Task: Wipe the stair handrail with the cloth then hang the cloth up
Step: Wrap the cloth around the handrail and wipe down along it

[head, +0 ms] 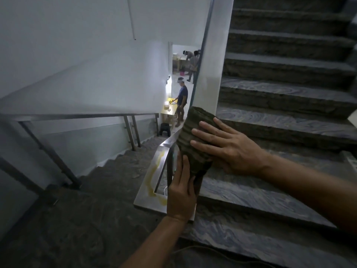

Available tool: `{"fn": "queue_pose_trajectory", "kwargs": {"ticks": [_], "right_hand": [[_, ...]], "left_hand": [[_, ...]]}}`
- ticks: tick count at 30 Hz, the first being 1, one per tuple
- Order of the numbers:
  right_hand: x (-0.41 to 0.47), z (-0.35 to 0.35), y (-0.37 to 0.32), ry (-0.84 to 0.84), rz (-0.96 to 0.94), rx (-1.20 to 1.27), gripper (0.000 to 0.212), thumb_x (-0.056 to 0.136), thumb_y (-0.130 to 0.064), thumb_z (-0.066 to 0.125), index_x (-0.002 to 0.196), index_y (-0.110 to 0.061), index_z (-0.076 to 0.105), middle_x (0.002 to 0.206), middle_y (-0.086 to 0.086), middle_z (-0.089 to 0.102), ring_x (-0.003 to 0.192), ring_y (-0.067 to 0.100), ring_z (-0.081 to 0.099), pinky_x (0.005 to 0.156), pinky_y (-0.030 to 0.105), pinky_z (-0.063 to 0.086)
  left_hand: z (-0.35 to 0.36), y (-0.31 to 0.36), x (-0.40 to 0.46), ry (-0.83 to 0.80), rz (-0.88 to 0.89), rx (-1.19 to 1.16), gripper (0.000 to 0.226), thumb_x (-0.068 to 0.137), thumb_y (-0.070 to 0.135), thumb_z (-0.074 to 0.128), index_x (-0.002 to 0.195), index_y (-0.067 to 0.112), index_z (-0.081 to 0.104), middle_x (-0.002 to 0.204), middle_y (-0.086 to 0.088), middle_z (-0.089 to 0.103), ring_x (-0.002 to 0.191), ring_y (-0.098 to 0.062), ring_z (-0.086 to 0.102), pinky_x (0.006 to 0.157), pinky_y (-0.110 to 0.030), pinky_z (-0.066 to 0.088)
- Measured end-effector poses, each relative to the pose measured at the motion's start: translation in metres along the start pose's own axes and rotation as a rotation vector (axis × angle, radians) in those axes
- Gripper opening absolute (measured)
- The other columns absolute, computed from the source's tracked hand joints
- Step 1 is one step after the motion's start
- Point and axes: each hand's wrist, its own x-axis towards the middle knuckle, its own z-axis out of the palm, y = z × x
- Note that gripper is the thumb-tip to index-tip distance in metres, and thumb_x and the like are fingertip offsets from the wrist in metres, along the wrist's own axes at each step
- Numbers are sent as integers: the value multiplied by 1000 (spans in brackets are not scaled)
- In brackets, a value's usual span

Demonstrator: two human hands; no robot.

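A dark ribbed cloth (190,140) lies folded over the steel stair handrail (152,176) where it turns at the landing. My right hand (226,147) lies flat on top of the cloth with its fingers spread, pressing it onto the rail. My left hand (182,188) holds the lower edge of the cloth from the side, fingers straight up along it. A yellow smear (151,177) runs along the flat top of the rail below the cloth. The rail under the cloth is hidden.
Dark stone steps (286,97) rise to the right; another flight (116,165) descends ahead with a second handrail (81,116) on posts. A white pillar (212,55) stands behind the cloth. Below, a person (181,99) stands at a yellow table; others work beyond the doorway.
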Motion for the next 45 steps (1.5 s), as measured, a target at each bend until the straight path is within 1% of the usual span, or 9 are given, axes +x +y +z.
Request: {"fn": "queue_pose_trajectory", "kwargs": {"ticks": [5,12,17,21,26,29,32,38,45], "right_hand": [[-7,22,-23,210,113,4,41,98,-25,47,137,-12,49,146,18,43,140,39,32,111,57,31],[-4,32,-38,276,214,46,36,97,-14,51,132,-6,54,142,23,45,138,44,32,106,55,39],[-3,34,-42,231,221,88,36,97,-7,46,132,0,52,143,28,40,138,48,28,107,56,38],[8,34,-38,278,268,80,36,94,-10,52,128,2,53,143,46,19,138,58,15,109,59,32],[13,51,-50,315,373,21,39,98,-19,48,134,-5,41,147,36,21,137,62,6,112,62,25],[10,45,-59,273,424,-73,42,98,-16,48,137,-3,38,146,37,25,139,58,10,112,60,27],[12,46,-75,296,521,-157,44,97,-13,50,138,1,39,147,33,28,141,53,15,112,57,29],[22,57,-106,317,767,-332,51,98,-27,47,144,-10,30,151,24,30,143,42,21,112,60,26],[26,74,-132,385,937,-338,51,95,-18,51,141,-1,38,151,27,30,143,41,23,112,58,27]], "left_hand": [[-8,-17,1,-112,83,-45,72,90,10,50,151,25,12,145,-29,34,129,0,40,97,-2,30],[-15,-48,9,-243,201,-73,80,88,11,54,151,25,8,147,-23,33,125,-8,44,101,1,27],[-16,-55,16,-272,259,-191,86,85,4,59,151,22,8,143,-34,31,140,-1,28,109,-10,27],[-7,-65,28,-313,129,-349,90,83,15,67,151,13,8,150,-25,31,140,-25,36,110,-38,39],[6,-72,23,-287,146,-442,77,88,13,61,148,4,14,142,4,42,130,11,36,105,-23,41],[3,-75,17,-304,154,-456,81,90,14,57,150,7,3,156,-12,25,145,-19,24,114,-46,30],[0,-82,23,-346,253,-500,76,90,7,57,147,-6,9,157,-26,13,147,-33,14,115,-50,25],[-12,-97,29,-488,398,-550,76,94,11,50,148,7,-3,158,-24,11,145,-34,20,109,-53,35],[-18,-104,38,-574,448,-514,67,95,18,46,149,3,8,159,-17,5,146,-34,19,108,-55,37]]}}
